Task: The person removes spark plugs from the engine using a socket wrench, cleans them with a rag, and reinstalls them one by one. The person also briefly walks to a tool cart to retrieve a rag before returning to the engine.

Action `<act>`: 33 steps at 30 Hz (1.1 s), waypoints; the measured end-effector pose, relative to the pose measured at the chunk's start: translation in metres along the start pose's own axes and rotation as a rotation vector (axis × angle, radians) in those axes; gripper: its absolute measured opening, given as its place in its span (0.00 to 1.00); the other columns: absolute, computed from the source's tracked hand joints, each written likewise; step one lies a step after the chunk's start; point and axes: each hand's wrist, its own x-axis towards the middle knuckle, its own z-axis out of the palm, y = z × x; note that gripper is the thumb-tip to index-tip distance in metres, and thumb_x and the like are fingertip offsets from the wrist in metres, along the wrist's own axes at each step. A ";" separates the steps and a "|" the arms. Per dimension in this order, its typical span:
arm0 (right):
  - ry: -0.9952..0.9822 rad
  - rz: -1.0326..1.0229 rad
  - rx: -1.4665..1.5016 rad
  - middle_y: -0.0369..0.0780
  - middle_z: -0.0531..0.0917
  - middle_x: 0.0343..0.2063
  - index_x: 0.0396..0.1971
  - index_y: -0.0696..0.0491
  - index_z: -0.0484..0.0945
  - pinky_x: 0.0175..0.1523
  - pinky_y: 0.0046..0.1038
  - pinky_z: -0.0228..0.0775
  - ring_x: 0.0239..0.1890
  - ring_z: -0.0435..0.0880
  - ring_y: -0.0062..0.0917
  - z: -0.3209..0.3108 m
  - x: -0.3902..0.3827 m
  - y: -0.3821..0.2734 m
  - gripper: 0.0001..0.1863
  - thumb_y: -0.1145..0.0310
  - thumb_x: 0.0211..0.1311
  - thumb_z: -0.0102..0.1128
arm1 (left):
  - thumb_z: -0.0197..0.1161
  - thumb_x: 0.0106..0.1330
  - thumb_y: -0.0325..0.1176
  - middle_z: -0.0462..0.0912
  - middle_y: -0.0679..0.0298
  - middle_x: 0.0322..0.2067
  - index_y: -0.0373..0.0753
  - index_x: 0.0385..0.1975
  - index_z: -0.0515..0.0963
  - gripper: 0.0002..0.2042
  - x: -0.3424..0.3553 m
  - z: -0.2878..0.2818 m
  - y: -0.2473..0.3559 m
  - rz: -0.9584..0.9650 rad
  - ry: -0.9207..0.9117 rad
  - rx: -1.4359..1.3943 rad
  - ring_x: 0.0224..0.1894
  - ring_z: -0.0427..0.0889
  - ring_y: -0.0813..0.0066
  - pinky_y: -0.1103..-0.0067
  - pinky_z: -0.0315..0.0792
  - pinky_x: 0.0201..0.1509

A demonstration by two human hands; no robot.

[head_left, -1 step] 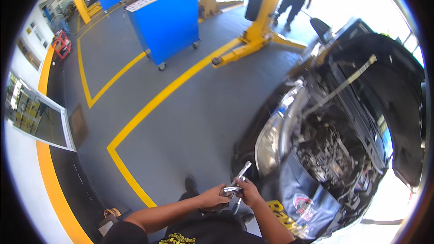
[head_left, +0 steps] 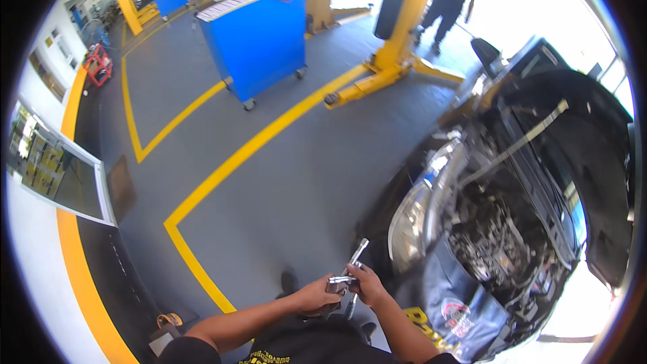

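Note:
In front of my body, near the lower edge, my hands meet over chrome tools. A socket extension bar (head_left: 359, 249) slants up and away to the right, its socket-like end free. My right hand (head_left: 368, 286) is closed round its lower part. My left hand (head_left: 317, 296) grips a shiny metal tool (head_left: 337, 281) that touches the bar; its exact kind is hidden by the fingers. Below the right hand a dark-and-chrome shaft (head_left: 351, 306) points downward; I cannot tell which tool it belongs to. Something dark shows under the left hand.
At right stands a car with its hood (head_left: 585, 135) raised and a dark fender cover (head_left: 465, 303) over its front. Ahead are a yellow lift post (head_left: 406, 27) and a blue wheeled cabinet (head_left: 259, 44). Another person (head_left: 450, 3) stands beyond. A wall with a glass door (head_left: 60, 162) runs along the left.
The view has shifted slightly, so the surroundings appear a little lower and to the right. Both hands keep the same hold, with the bar tilted almost as before.

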 end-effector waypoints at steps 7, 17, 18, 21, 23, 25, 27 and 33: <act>-0.048 -0.029 -0.214 0.35 0.80 0.30 0.38 0.53 0.78 0.32 0.23 0.72 0.30 0.81 0.21 0.183 0.127 -0.116 0.08 0.65 0.68 0.64 | 0.66 0.65 0.48 0.74 0.47 0.61 0.30 0.68 0.60 0.39 -0.011 -0.169 0.067 0.028 0.362 0.036 0.64 0.74 0.57 0.69 0.65 0.69; 0.213 -0.063 -0.259 0.40 0.78 0.22 0.34 0.54 0.73 0.16 0.23 0.54 0.12 0.63 0.18 0.250 0.357 -0.355 0.07 0.67 0.68 0.57 | 0.73 0.59 0.53 0.77 0.49 0.54 0.28 0.64 0.63 0.42 0.033 -0.470 0.152 -0.147 0.579 -0.399 0.55 0.80 0.63 0.69 0.72 0.62; 0.187 -0.119 -0.267 0.41 0.79 0.23 0.33 0.55 0.72 0.16 0.23 0.55 0.12 0.64 0.19 0.269 0.378 -0.390 0.07 0.67 0.68 0.57 | 0.73 0.60 0.52 0.80 0.54 0.51 0.30 0.61 0.68 0.38 0.023 -0.507 0.167 -0.046 0.635 -0.345 0.52 0.81 0.67 0.71 0.73 0.60; 0.111 -0.229 -0.199 0.40 0.79 0.23 0.32 0.55 0.72 0.16 0.24 0.57 0.12 0.65 0.19 0.338 0.424 -0.492 0.08 0.66 0.68 0.57 | 0.70 0.63 0.50 0.84 0.62 0.42 0.35 0.51 0.78 0.26 -0.007 -0.616 0.223 0.010 0.898 -0.512 0.46 0.82 0.73 0.74 0.75 0.54; 0.092 -0.317 -0.201 0.38 0.77 0.22 0.36 0.54 0.73 0.17 0.22 0.58 0.13 0.67 0.19 0.397 0.450 -0.550 0.08 0.66 0.69 0.57 | 0.67 0.66 0.49 0.85 0.62 0.41 0.35 0.50 0.79 0.24 -0.028 -0.682 0.260 0.179 1.017 -0.573 0.44 0.83 0.74 0.75 0.76 0.52; -0.004 -0.400 -0.347 0.36 0.76 0.22 0.37 0.54 0.74 0.17 0.22 0.58 0.13 0.68 0.19 0.461 0.474 -0.602 0.08 0.65 0.68 0.59 | 0.64 0.68 0.50 0.85 0.60 0.41 0.35 0.50 0.79 0.23 -0.035 -0.753 0.297 0.449 1.139 -0.653 0.41 0.85 0.73 0.76 0.78 0.50; -0.079 -0.582 -0.696 0.35 0.75 0.20 0.37 0.55 0.75 0.18 0.22 0.58 0.13 0.69 0.18 0.534 0.507 -0.649 0.09 0.65 0.67 0.61 | 0.62 0.70 0.50 0.86 0.59 0.42 0.35 0.50 0.79 0.23 -0.039 -0.835 0.328 0.579 1.157 -0.761 0.40 0.87 0.72 0.75 0.80 0.48; -0.194 -0.699 -1.225 0.35 0.76 0.20 0.35 0.57 0.78 0.21 0.24 0.60 0.15 0.70 0.18 0.762 0.659 -0.743 0.11 0.65 0.61 0.65 | 0.61 0.73 0.44 0.86 0.59 0.38 0.33 0.49 0.78 0.18 0.011 -1.103 0.398 0.717 1.540 -0.421 0.38 0.87 0.72 0.77 0.81 0.43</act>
